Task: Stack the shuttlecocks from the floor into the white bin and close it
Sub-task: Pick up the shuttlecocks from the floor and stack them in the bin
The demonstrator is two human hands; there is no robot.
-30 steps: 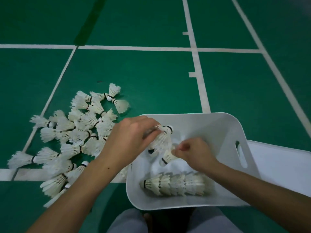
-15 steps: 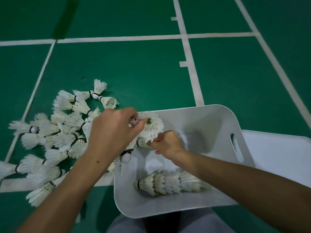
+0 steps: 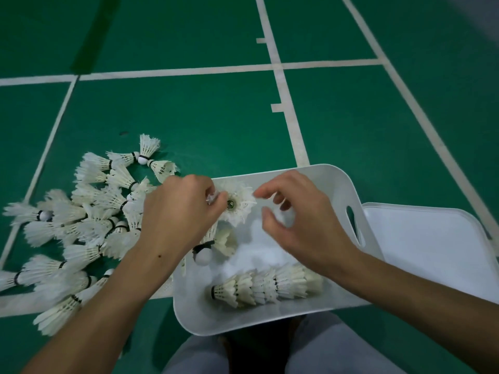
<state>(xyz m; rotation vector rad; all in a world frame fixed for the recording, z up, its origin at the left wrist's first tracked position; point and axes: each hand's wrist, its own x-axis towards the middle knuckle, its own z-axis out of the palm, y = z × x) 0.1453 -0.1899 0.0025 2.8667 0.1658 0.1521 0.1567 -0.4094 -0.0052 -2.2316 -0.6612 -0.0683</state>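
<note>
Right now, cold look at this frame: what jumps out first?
The pile of loose shuttlecocks sprawled on the green court floor at left. Next, the white bin at centre, with a nested row of shuttlecocks lying along its near side. Above the bin, the left hand pinches a shuttlecock whose open skirt faces the camera, while the right hand hovers open beside it; the white lid lies at right.

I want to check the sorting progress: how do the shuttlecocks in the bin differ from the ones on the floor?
The bin shuttlecocks are nested into one neat row, all pointing the same way; the floor shuttlecocks lie loose, pointing every direction. The row lies inside the white bin; the pile lies left of it on the green court. The row is a few; the pile is many more. Both are white feathered with dark bands.
</note>
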